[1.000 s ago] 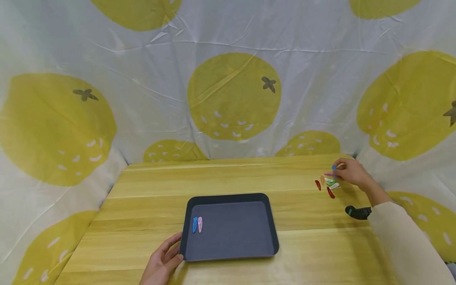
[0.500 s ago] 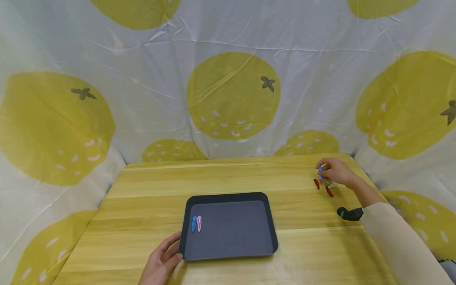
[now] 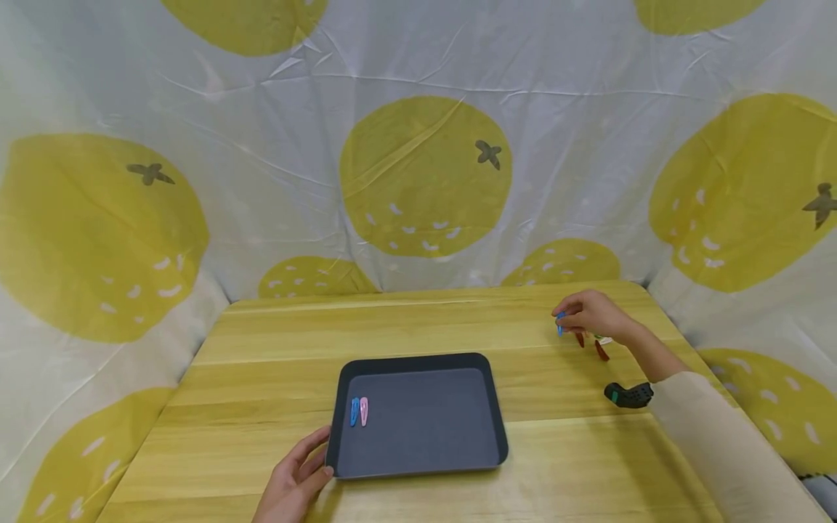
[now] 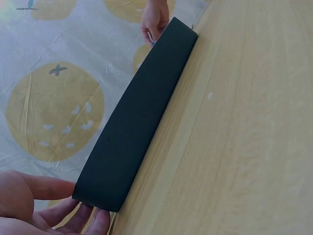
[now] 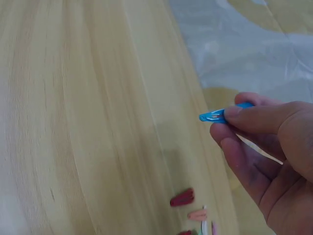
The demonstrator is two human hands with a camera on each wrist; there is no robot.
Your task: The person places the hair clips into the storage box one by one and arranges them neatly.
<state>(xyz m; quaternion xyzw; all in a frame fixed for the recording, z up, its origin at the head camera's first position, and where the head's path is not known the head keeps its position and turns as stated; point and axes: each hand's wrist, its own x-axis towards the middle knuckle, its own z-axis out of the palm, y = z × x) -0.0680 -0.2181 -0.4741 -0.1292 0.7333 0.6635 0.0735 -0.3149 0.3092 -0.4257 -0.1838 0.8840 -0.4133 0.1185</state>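
Note:
In the head view, my right hand (image 3: 593,317) pinches a blue snap hair clip (image 5: 214,116) between thumb and fingers, raised above the table at the far right. Below it lie more hair clips, among them a red clip (image 5: 183,197) and an orange clip (image 5: 198,215), partly hidden by the hand in the head view. My left hand (image 3: 296,476) holds the near left corner of a dark rectangular tray (image 3: 418,468), thumb at the front and fingers along the side. Inside the tray, a blue clip (image 3: 354,412) and a pink clip (image 3: 364,412) lie side by side at the left.
The wooden table (image 3: 275,349) carries the tray at its middle front. A black strap-like device (image 3: 629,395) is by the right sleeve (image 3: 713,436). A curtain (image 3: 418,65) printed with yellow fruit hangs around the back and sides.
My right hand has lifted the blue hair clip from the pile and moved left with it. My left hand stays at the tray corner, and the two clips in the tray lie as before.

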